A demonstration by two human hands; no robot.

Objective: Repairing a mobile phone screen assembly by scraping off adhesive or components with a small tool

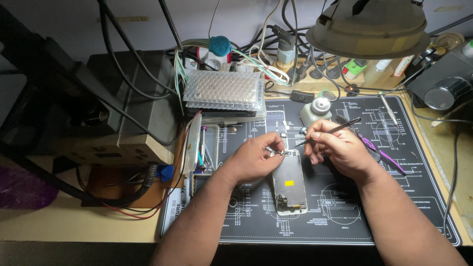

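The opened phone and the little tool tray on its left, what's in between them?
In the head view, the person's left hand lies between the tray and the opened phone, fingers at the phone's top edge. Lower down, only bare black mat shows.

Black work mat [394,197] printed with white diagrams, covering the bench centre and right. Bubble-wrap packet [222,90] on a flat stack at the mat's upper left. Clear tray [204,148] of small tools at the mat's left edge. Grey box [133,98] at left, with red and black wires [133,209] below it. Lamp shade [369,27] overhead at upper right. White round bottle [318,109] near the mat's top edge. Purple tool [382,155] on the mat at right. Tangled cables [276,44] and plugs along the back wall.
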